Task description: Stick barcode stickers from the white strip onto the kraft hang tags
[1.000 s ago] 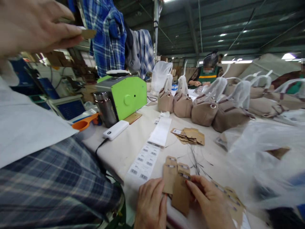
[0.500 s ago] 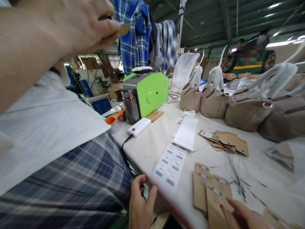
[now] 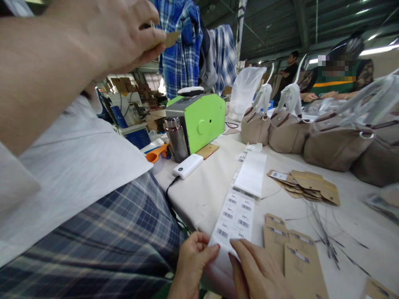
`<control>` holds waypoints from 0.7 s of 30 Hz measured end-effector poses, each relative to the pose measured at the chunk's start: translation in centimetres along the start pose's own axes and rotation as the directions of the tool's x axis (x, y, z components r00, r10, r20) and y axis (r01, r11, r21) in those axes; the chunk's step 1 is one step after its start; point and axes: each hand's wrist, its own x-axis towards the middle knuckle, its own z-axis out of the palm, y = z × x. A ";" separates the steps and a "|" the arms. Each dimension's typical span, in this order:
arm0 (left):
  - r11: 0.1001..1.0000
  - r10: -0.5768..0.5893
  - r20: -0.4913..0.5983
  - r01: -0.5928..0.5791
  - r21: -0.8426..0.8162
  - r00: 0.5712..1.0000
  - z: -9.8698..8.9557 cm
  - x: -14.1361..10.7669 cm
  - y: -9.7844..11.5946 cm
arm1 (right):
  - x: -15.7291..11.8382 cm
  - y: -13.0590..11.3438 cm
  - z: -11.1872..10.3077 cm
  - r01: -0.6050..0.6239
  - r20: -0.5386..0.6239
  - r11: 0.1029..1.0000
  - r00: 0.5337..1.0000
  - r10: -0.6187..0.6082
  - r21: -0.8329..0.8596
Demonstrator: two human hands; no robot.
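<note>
A strip of barcode labels (image 3: 237, 214) lies on the white-covered table, running toward its near edge. My left hand (image 3: 195, 259) pinches the strip's near left end between thumb and fingers. My right hand (image 3: 254, 265) is over the strip's lower right corner, its thumb and fingers close together at a label; whether they hold anything is too small to tell. Brown kraft tags (image 3: 302, 270) with small labels lie right of my right hand. A folded white label stack (image 3: 251, 174) rests at the strip's far end.
Another person's raised hand (image 3: 134, 37) holds a small brown piece at upper left. Behind are a green machine (image 3: 205, 122), a dark flask (image 3: 176, 139), a power bank (image 3: 188, 166), taupe bags (image 3: 336, 143), brown tags (image 3: 314, 185) and black strings (image 3: 327, 241).
My right hand has moved left from the brown tags to the label strip. My left hand has moved slightly right and closed on the strip's near end. The view has shifted slightly.
</note>
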 end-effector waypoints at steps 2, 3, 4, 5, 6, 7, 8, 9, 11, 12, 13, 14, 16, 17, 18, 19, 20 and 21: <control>0.998 -0.050 0.073 0.052 -0.019 0.996 0.2 -0.2 0.7 | 0.8 0.2 0.6 0.032 0.007 0.999 0.999 -0.032 0.026; 0.997 -0.071 0.116 0.075 -0.025 0.991 0.3 -0.3 1.0 | 1.1 0.3 0.8 0.031 0.013 0.999 0.999 -0.031 0.030; 0.995 -0.089 0.164 0.096 -0.032 0.982 0.4 -0.4 1.3 | 1.2 0.4 1.1 0.024 0.025 0.999 0.999 -0.024 0.035; 0.993 -0.101 0.213 0.112 -0.039 0.972 0.5 -0.4 1.5 | 1.3 0.4 1.3 0.007 0.043 0.999 0.999 -0.009 0.043; 0.992 -0.104 0.256 0.120 -0.047 0.961 0.5 -0.5 1.6 | 1.3 0.5 1.5 -0.015 0.062 0.998 0.998 0.012 0.056; 0.991 -0.097 0.288 0.118 -0.056 0.953 0.6 -0.5 1.7 | 1.2 0.5 1.6 -0.031 0.088 0.996 0.996 0.024 0.078; 0.992 -0.081 0.308 0.106 -0.065 0.948 0.6 -0.4 1.6 | 1.0 0.5 1.7 -0.053 0.110 0.993 0.993 0.041 0.102; 0.993 -0.064 0.325 0.092 -0.074 0.944 0.5 -0.4 1.5 | 0.9 0.6 1.8 -0.086 0.127 0.988 0.989 0.069 0.129; 0.996 -0.026 0.352 0.055 -0.075 0.936 0.3 -0.2 1.2 | 0.5 0.7 1.9 -0.168 0.144 0.968 0.979 0.142 0.186; 0.997 -0.009 0.363 0.035 -0.066 0.932 0.2 0.0 1.0 | 0.4 0.8 2.0 -0.209 0.148 0.954 0.973 0.179 0.217; 0.999 0.008 0.371 0.012 -0.051 0.928 0.1 0.1 0.8 | 0.3 0.9 2.0 -0.248 0.157 0.937 0.964 0.213 0.248; 0.999 0.026 0.377 -0.013 -0.036 0.926 0.0 0.1 0.7 | 0.2 1.0 2.1 -0.284 0.171 0.917 0.955 0.244 0.279; 0.998 0.057 0.380 -0.058 -0.008 0.923 0.0 0.3 0.6 | 0.2 1.1 2.2 -0.346 0.219 0.875 0.933 0.284 0.340; 0.997 0.066 0.381 -0.071 -0.002 0.922 0.1 0.3 0.6 | 0.2 1.2 2.2 -0.387 0.250 0.847 0.917 0.311 0.364; 0.997 0.075 0.382 -0.079 -0.005 0.921 0.2 0.3 0.6 | 0.3 1.3 2.2 -0.430 0.280 0.817 0.898 0.340 0.385; 0.996 0.083 0.378 -0.083 -0.017 0.922 0.3 0.4 0.6 | 0.3 1.4 2.3 -0.473 0.311 0.784 0.876 0.368 0.402; 0.996 0.086 0.377 -0.080 -0.030 0.922 0.5 0.4 0.6 | 0.4 1.4 2.3 -0.513 0.338 0.751 0.854 0.396 0.416; 0.996 0.085 0.376 -0.075 -0.040 0.923 0.6 0.5 0.5 | 0.5 1.4 2.3 -0.549 0.363 0.719 0.832 0.419 0.428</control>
